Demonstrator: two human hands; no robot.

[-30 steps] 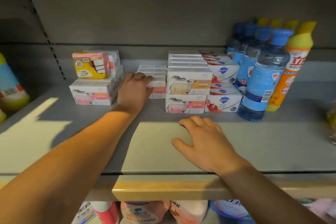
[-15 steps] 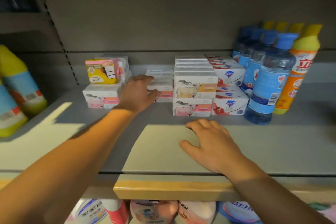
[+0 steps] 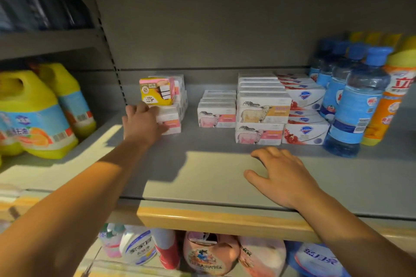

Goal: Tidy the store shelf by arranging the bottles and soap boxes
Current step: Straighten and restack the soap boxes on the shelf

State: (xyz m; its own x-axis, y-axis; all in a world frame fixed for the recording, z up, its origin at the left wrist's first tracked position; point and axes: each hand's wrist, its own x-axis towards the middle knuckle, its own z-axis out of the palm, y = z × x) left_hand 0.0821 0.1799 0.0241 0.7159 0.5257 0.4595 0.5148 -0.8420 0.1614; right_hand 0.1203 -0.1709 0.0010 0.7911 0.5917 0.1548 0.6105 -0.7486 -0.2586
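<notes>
Left grip: left hand (image 3: 141,120) reaches to the leftmost stack of soap boxes (image 3: 172,114); the fingers curl round the stack's front left corner, thumb against the pink-printed face of the bottom box.
Right grip: right hand (image 3: 281,175) lies palm down on the bare front part of the shelf (image 3: 202,177), fingers spread and relaxed, holding nothing.
Yellow-and-pink box (image 3: 156,91): sits on top of the leftmost stack, just above the left hand's fingertips.
Single-height row (image 3: 216,114): white boxes with a pink sheep, one behind another, standing well apart from the leftmost stack and just beside the taller stack to the right.
Sheep stack (image 3: 261,119): two boxes high at the front, orange-tan sheep box above a pink sheep box, with more white boxes lined up behind.
Shield-logo boxes (image 3: 305,119): white with red fruit print, stacked two high, touching the sheep stack on its right.
Blue bottles (image 3: 353,108): a file of clear blue bottles with blue caps, upright, just right of the shield-logo boxes.
Orange bottles (image 3: 389,99): yellow-capped, upright, in a file at the far right beside the blue ones.
Yellow jugs (image 3: 33,114): large handled jugs on the neighbouring shelf section at left.
Lower shelf: bottles and pouches (image 3: 209,254) show below the wooden front edge; labels too blurred to read.
</notes>
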